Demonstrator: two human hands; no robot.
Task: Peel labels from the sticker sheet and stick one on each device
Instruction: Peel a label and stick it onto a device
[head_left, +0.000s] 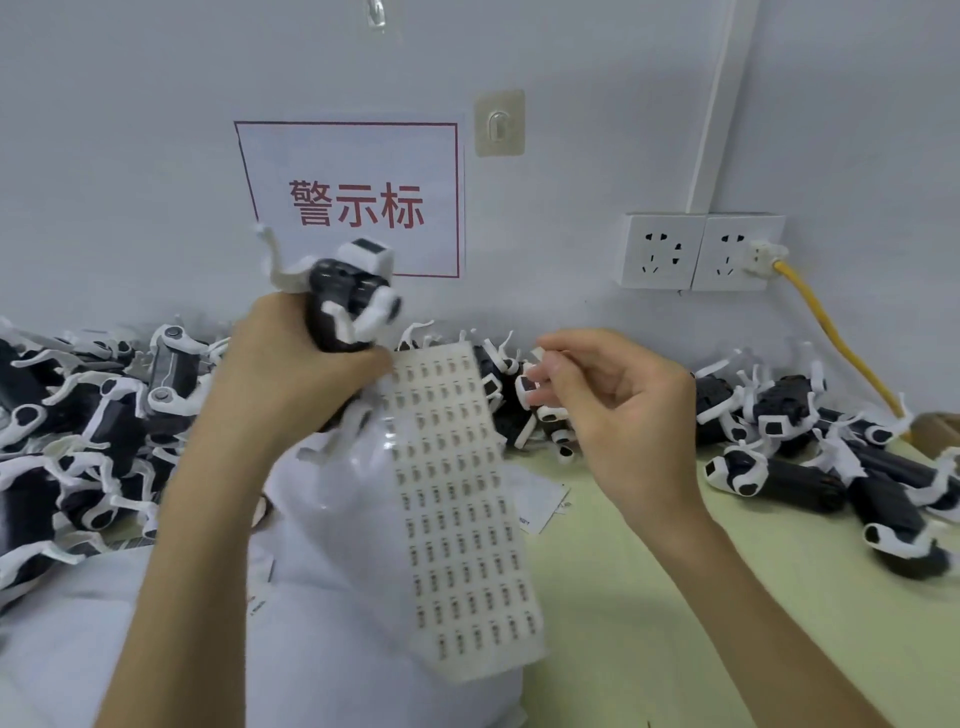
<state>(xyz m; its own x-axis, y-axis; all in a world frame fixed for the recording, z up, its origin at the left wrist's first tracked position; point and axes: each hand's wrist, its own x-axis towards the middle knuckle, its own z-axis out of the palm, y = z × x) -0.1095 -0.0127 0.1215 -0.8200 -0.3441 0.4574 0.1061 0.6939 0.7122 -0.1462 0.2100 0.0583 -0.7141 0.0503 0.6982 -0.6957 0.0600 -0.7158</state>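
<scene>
My left hand (291, 374) grips a black-and-white robot-dog device (345, 301), lifted in front of the wall sign. The same hand also holds the top of the sticker sheet (462, 514), which hangs down in long rows of small labels. My right hand (608, 400) hovers to the right of the sheet's top edge, its thumb and forefinger pinched together on what looks like a small peeled label (540, 355). The other fingers curl loosely.
Piles of the same devices lie at left (78, 426), behind the sheet (519, 400) and at right (810, 457) on the pale green table (675, 597). A white bag (332, 597) sits below my left arm. Wall sockets (696, 252) hold a yellow cable (831, 332).
</scene>
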